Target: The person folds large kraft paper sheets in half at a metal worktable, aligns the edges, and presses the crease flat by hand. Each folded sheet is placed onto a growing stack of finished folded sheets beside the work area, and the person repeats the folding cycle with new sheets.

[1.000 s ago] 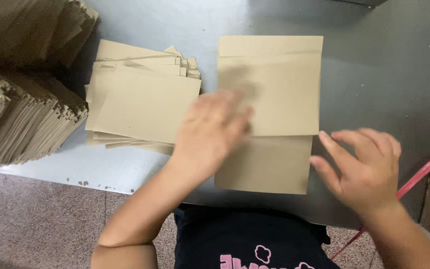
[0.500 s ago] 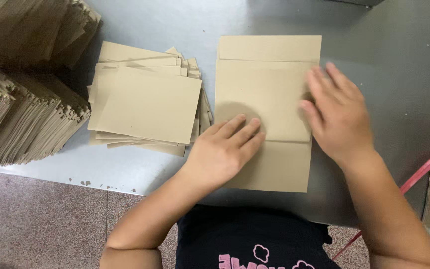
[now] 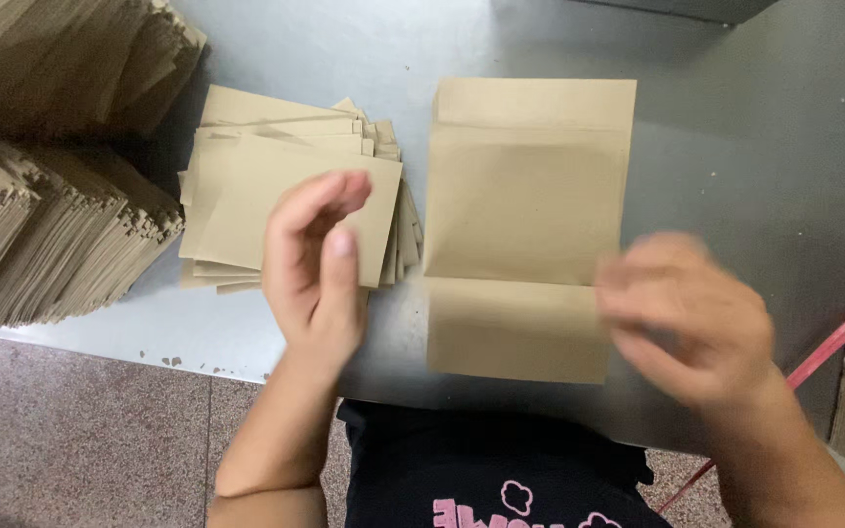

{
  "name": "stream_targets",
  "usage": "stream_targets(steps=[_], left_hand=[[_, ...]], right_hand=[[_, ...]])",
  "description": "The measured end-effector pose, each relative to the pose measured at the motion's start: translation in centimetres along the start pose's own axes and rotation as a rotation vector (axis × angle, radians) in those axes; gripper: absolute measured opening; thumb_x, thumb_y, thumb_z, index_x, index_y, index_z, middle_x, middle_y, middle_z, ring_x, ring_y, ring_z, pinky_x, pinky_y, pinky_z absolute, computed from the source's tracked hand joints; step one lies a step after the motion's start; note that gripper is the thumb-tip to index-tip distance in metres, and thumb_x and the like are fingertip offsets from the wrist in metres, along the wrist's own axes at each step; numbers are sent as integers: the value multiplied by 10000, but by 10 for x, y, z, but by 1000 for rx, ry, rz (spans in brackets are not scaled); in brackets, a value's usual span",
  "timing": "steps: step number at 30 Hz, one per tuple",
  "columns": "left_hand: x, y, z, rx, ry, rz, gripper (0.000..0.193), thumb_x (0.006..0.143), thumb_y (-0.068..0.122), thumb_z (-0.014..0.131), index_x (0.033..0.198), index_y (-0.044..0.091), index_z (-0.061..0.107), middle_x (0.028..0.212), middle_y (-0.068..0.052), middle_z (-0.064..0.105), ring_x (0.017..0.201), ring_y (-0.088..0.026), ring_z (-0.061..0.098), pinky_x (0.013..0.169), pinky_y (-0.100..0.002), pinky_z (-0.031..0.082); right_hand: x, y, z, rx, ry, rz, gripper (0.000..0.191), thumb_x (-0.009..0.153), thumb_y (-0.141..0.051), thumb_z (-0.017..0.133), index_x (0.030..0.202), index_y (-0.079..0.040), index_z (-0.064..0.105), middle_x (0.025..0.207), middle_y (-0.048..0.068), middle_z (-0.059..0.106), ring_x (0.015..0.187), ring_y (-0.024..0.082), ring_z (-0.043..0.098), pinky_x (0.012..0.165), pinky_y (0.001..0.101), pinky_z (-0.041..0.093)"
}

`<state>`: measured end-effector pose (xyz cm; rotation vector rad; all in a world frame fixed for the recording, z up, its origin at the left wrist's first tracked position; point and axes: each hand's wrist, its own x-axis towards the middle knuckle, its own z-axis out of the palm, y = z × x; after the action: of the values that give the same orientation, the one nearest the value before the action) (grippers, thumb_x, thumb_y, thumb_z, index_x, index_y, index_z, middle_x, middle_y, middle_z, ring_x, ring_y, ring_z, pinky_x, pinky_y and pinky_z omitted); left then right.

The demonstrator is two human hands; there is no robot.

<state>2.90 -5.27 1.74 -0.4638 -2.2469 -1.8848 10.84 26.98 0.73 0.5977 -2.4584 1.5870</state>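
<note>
A brown paper sheet, its top and bottom flaps creased, lies flat on the grey table, just right of a loose pile of finished envelopes. Half a second ago both hands pressed on it; now the left hand and the blurred right hand are lifted clear, fingers loose and empty. Taller stacks of brown paper stand left of the pile.

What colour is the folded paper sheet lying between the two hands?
Plain light brown kraft, no pattern; the folded paper sheet shows clearly in the head view.
</note>
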Motion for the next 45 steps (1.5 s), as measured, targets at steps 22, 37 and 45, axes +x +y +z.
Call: stream_targets(steps=[22,37,45], left_hand=[[-5,-2,-89,1180,-458,122,301,906,169,755,1207,168,772,1281,-74,740,1231,-256,677,1086,-460,484],[-67,4,6,599,-876,710,325,939,231,577,1167,18,669,1326,-213,663,1253,-353,652,1067,-518,506],[-66,1,15,570,-786,613,343,980,212,562,1295,102,643,1360,-154,657,1278,-325,632,1067,-502,508]], right_hand=[[-2,-38,33,-699,-358,22,602,857,-481,692,1312,-88,653,1367,101,651,1328,244,553,1185,491,315],[-11,-56,25,-490,-375,-92,569,814,-465,781,1242,-105,671,1311,98,661,1288,271,579,1130,469,406],[-20,-52,57,-671,-319,-64,428,837,-266,784,1187,-29,716,1250,133,711,1219,281,655,1038,445,505]])
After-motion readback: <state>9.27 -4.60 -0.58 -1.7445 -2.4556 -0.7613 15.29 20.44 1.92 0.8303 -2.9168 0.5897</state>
